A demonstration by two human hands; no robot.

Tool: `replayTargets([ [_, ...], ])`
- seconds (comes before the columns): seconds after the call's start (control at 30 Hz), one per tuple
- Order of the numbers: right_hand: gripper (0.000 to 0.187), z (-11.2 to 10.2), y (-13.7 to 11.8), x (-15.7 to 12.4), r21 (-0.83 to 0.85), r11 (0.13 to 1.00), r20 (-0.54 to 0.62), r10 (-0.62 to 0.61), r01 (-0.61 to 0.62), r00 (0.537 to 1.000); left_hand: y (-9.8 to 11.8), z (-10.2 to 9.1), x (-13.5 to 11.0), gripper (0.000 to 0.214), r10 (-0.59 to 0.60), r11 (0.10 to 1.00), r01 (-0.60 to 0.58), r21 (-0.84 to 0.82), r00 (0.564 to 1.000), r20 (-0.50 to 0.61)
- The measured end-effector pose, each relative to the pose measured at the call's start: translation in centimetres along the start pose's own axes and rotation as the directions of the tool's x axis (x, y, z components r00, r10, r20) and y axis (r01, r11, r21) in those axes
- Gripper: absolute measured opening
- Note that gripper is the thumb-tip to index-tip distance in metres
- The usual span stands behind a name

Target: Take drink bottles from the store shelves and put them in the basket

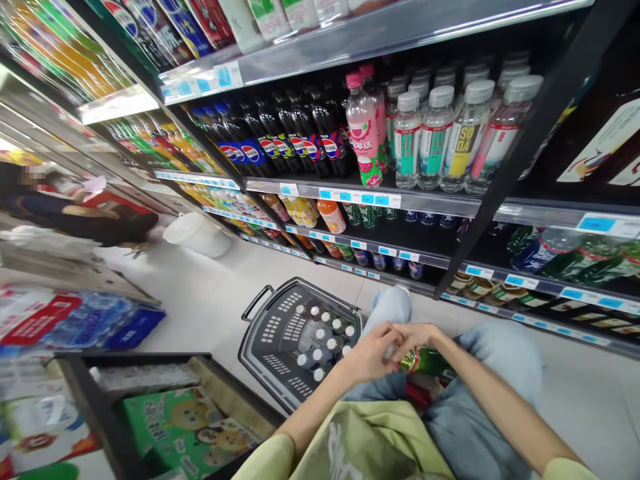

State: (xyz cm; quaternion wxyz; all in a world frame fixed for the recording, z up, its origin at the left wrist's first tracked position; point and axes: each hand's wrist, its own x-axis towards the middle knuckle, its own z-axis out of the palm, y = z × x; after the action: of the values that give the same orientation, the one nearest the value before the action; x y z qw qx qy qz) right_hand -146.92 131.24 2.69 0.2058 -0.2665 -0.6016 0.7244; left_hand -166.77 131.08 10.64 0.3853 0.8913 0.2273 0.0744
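Observation:
A green bottle lies tilted over my lap, its neck end toward the left. Around that neck end my left hand is closed, fingers bent over the top. My right hand curls over the neck from the other side, its fingers meeting those of my left hand. The cap is mostly hidden behind the fingers. Left of my knees, a black shopping basket stands on the floor. Several clear bottles with white caps stand upright inside it.
Drink shelves run along the front, with cola bottles, pink bottles and soda water bottles. A white bucket stands on the floor. Another person is at the far left. Boxed goods lie lower left.

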Motion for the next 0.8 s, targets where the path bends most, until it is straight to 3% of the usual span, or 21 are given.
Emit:
replayTargets([
  [0.13,0.055,1.0,0.6,1.0,-0.032,0.999,0.181,0.017,-0.011,0.983,0.4,2.5,-1.5,0.041,-0.076,0.997,0.075,-0.026,0.995,-0.064],
  [0.27,0.056,1.9,0.9,2.0,0.019,1.0,0.207,0.017,-0.021,0.978,2.4,2.8,-2.6,0.039,-0.153,0.985,0.142,-0.099,0.981,-0.12],
  [0.4,0.068,1.6,0.7,0.8,0.17,0.984,0.18,0.015,-0.046,0.984,3.9,-0.5,-3.1,0.033,-0.195,0.975,0.176,-0.132,0.969,-0.15],
  [0.5,0.078,0.4,-0.2,-1.0,0.253,0.958,0.287,0.059,-0.135,0.956,3.6,-4.2,-4.1,0.026,-0.276,0.958,0.254,-0.136,0.942,-0.189],
  [0.57,0.077,-0.4,-0.9,-1.8,0.254,0.945,0.345,0.11,-0.205,0.932,2.8,-6.5,-5.2,0.024,-0.373,0.925,0.341,-0.168,0.9,-0.225],
  [0.7,0.069,-1.3,-1.5,-2.0,0.232,0.96,0.101,0.136,-0.156,0.986,0.6,-9.7,-7.5,0.025,-0.56,0.824,0.488,-0.29,0.78,-0.28],
  [0.8,0.069,-1.2,-1.0,-1.5,0.214,0.959,0.057,0.179,-0.187,0.982,-0.9,-11.0,-9.0,0.027,-0.654,0.746,0.534,-0.397,0.701,-0.286],
])
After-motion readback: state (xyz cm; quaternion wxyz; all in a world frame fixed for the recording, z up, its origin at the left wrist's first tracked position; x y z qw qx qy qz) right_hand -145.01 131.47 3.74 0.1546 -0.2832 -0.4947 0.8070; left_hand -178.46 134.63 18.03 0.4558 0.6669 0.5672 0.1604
